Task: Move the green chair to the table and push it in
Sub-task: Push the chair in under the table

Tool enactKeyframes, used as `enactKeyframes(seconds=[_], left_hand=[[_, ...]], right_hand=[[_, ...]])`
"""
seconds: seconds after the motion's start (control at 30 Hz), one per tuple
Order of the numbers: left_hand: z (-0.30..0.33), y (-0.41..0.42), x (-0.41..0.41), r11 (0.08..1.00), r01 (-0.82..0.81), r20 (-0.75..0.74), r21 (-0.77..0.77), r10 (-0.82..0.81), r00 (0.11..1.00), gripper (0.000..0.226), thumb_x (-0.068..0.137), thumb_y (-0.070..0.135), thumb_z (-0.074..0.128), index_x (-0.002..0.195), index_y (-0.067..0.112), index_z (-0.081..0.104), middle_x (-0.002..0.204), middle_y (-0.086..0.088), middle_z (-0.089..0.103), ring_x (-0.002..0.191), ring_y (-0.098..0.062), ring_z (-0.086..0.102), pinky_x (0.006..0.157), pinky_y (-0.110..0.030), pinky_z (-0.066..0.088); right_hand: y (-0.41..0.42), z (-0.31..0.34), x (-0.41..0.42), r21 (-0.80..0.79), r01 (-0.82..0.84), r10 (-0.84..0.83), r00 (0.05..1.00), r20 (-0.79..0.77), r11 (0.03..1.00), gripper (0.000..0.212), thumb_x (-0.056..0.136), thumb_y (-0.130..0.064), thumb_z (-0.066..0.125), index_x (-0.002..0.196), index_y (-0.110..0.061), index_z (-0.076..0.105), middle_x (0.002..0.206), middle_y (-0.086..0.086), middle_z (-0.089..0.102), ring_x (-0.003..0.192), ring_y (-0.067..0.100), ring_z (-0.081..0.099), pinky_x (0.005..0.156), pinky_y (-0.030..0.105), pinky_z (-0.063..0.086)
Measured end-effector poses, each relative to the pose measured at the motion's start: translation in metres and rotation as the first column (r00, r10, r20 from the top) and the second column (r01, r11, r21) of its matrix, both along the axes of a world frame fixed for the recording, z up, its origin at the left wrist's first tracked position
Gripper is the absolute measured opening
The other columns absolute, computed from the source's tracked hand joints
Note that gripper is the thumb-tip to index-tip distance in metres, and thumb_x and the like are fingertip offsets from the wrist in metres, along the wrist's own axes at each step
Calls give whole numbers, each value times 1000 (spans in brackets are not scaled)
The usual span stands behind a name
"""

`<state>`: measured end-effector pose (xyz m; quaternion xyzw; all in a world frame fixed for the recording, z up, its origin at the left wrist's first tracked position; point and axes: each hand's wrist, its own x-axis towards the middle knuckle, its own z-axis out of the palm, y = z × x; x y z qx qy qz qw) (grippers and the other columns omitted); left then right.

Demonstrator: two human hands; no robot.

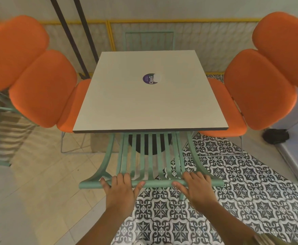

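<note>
The green slatted chair (151, 156) stands at the near side of the square white table (150, 103), its seat hidden under the tabletop and its backrest slats rising toward me. My left hand (120, 188) and my right hand (196, 185) both rest over the chair's top rail, fingers curled on it, left of centre and right of centre. A round purple sticker (151, 79) lies in the middle of the tabletop.
Orange padded chairs stand at the table's left side (42, 87) and right side (258, 89). Another green chair (150, 40) sits at the far side against the wall. Two dark poles (74, 38) rise at the back left. Patterned floor tiles lie underfoot.
</note>
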<state>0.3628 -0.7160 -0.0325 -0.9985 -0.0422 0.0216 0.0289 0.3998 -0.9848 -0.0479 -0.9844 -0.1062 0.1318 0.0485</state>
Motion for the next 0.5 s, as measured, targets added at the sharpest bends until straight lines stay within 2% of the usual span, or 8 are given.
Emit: enactKeyframes(seconds=[0.5], left_hand=[[-3,-6,5,1000,2,-7,5,-2,1000,71,95,67,21,94,9,61,84,-9,56,78,-34,57,96,-75,36]], right_hand=[[-8,4,5,12,-12,11,998,64,1000,96,82,-83,-21,111,-29,53,99,-13,58,97,14,50,93,36,39]])
